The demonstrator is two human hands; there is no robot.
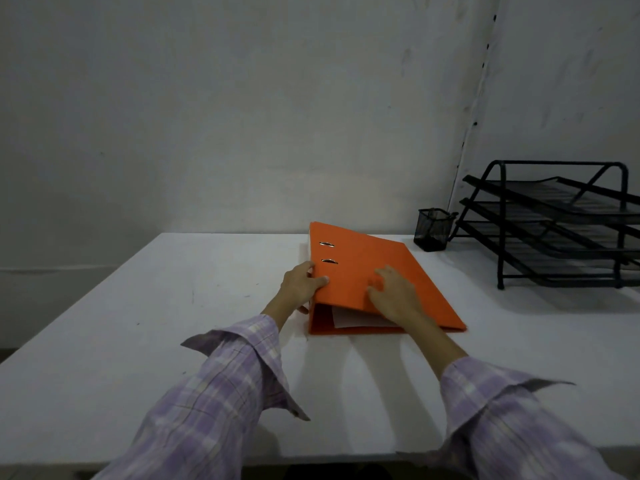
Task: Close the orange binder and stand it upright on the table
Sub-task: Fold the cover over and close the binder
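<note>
An orange binder [360, 258] lies flat on the white table [173, 323], its cover down over white sheets that show at the near open edge. Two metal ring slots sit near its spine on the left. My left hand [302, 285] grips the spine side, thumb on top of the cover and fingers wrapped round the edge. My right hand [394, 292] rests flat on the cover with its fingers spread, pressing down near the front.
A small black mesh pen cup [434, 229] stands behind the binder to the right. A black three-tier mesh paper tray [561, 223] fills the back right corner. A grey wall runs along the table's far edge.
</note>
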